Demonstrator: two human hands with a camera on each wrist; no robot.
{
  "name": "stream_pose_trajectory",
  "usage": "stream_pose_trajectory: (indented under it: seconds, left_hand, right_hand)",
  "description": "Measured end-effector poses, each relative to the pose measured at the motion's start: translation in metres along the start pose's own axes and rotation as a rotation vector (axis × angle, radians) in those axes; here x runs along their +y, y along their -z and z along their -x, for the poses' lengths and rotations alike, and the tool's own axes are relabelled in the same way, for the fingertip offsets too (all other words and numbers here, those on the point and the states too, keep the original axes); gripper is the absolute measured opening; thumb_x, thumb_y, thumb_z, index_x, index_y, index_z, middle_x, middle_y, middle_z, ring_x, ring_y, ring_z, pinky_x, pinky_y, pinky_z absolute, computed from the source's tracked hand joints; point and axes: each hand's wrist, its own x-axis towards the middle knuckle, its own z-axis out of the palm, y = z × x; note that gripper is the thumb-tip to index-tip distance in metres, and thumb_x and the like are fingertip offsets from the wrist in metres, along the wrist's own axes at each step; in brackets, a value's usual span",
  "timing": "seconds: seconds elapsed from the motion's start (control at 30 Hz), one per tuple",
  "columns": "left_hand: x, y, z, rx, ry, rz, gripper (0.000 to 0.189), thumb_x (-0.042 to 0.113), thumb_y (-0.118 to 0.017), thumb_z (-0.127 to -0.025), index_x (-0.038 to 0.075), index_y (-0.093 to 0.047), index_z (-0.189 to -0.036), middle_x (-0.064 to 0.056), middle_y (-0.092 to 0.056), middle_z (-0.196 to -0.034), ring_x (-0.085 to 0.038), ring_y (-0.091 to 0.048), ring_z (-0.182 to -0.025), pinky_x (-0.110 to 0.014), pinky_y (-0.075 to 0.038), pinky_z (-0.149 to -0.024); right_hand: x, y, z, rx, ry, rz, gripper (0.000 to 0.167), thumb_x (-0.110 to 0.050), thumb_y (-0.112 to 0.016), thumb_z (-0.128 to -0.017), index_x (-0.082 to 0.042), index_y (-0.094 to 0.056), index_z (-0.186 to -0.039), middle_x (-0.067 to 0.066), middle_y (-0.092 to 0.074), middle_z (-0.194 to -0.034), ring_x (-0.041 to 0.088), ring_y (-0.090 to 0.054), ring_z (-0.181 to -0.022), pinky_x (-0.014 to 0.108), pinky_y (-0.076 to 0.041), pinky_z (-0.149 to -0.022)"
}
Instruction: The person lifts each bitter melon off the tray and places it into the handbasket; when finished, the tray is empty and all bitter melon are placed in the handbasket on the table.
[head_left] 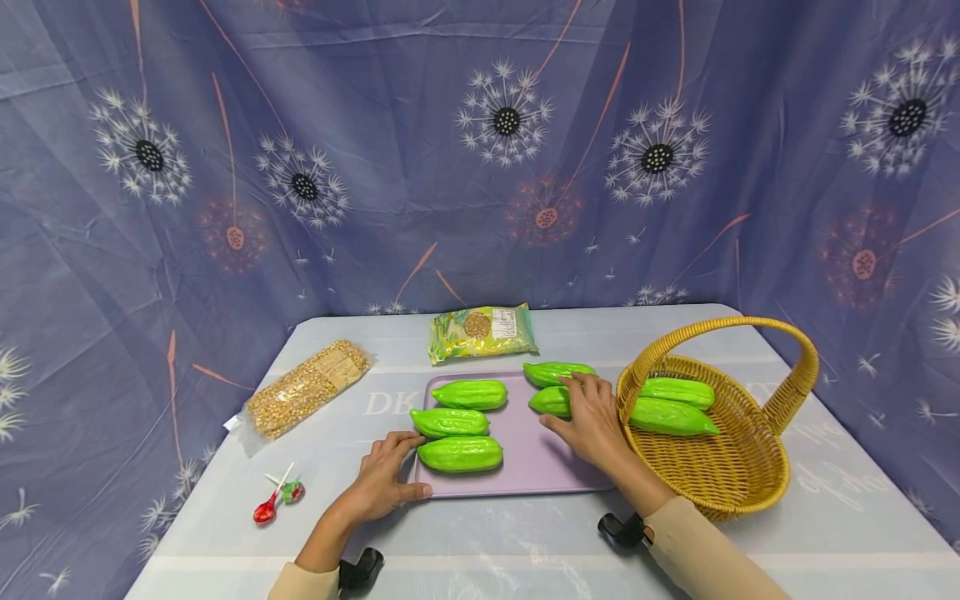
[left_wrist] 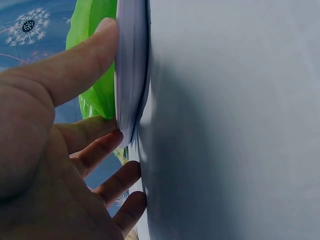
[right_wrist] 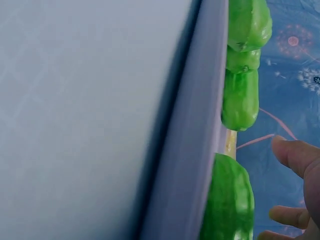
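A lilac tray (head_left: 525, 458) lies on the table, bearing three bright green, pointed gourd-like fruits (head_left: 461, 454) in a column on its left side. My left hand (head_left: 382, 477) touches the tray's left edge, thumb at the near corner, fingers spread along the side. Two more green fruits are on the right: one (head_left: 552, 402) lies partly under my right hand (head_left: 596, 417), the other (head_left: 555, 372) just behind it at the far edge. In the right wrist view the right thumb and fingers (right_wrist: 295, 155) are apart, with nothing between them.
A yellow wicker basket (head_left: 720, 479) with a tall handle stands right of the tray, holding two green fruits (head_left: 675, 415). Behind the tray lies a green-yellow packet (head_left: 480, 333). To the left are a clear bag of corn kernels (head_left: 303, 392) and two lollipops (head_left: 265, 510).
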Motion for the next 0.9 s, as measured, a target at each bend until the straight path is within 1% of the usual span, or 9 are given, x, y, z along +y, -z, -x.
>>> stream_pose_trajectory:
  seconds: [0.07,0.27,0.57,0.77,0.9]
  left_hand:
    - [0.0005,0.0005,-0.0002,-0.004,0.002,0.004,0.070,0.031,-0.080,-0.071,0.011,-0.052,-0.131,-0.007,-0.046,-0.133,-0.029,-0.038,-0.118,-0.049,-0.026,-0.093]
    - [0.0007,0.0004,-0.0002,-0.005,0.001,-0.005,0.070,0.033,-0.080,-0.071,0.012,-0.052,-0.131,-0.007,-0.046,-0.134,-0.029,-0.038,-0.119,-0.049,-0.026,-0.094]
    - [0.0005,0.0008,0.0001,-0.015,0.006,0.005,0.070,0.033,-0.080,-0.071,0.011,-0.052,-0.132,-0.007,-0.045,-0.134,-0.029,-0.038,-0.119,-0.050,-0.027,-0.094]
    - [0.0006,0.0007,0.0000,-0.012,0.007,-0.002,0.070,0.033,-0.080,-0.072,0.011,-0.052,-0.132,-0.008,-0.045,-0.134,-0.029,-0.038,-0.119,-0.050,-0.027,-0.095]
    - [0.0004,0.0009,0.0002,-0.009,0.003,-0.008,0.070,0.033,-0.080,-0.071,0.011,-0.052,-0.132,-0.008,-0.045,-0.134,-0.030,-0.038,-0.119,-0.050,-0.027,-0.094]
  right_hand:
    - [0.0010,-0.0027,-0.0007,0.001,-0.012,0.006,0.072,-0.041,-0.076,-0.074,-0.004,-0.051,-0.130,0.023,-0.042,-0.135,0.044,-0.033,-0.123,0.055,-0.027,-0.100]
    - [0.0038,-0.0088,-0.0021,0.004,-0.021,0.034,0.072,-0.042,-0.076,-0.074,-0.004,-0.051,-0.130,0.023,-0.043,-0.136,0.045,-0.034,-0.123,0.055,-0.028,-0.098]
    - [0.0060,-0.0107,-0.0013,-0.016,-0.028,0.070,0.072,-0.042,-0.077,-0.073,-0.004,-0.052,-0.129,0.023,-0.045,-0.133,0.045,-0.036,-0.121,0.055,-0.028,-0.099]
    - [0.0038,-0.0101,0.0009,-0.045,-0.031,0.075,0.069,-0.040,-0.077,-0.074,-0.005,-0.053,-0.129,0.022,-0.048,-0.127,0.043,-0.038,-0.118,0.056,-0.029,-0.096]
    - [0.0028,-0.0102,0.0032,-0.039,-0.005,0.088,0.066,-0.038,-0.078,-0.073,-0.007,-0.055,-0.127,0.020,-0.050,-0.124,0.041,-0.040,-0.115,0.053,-0.032,-0.091]
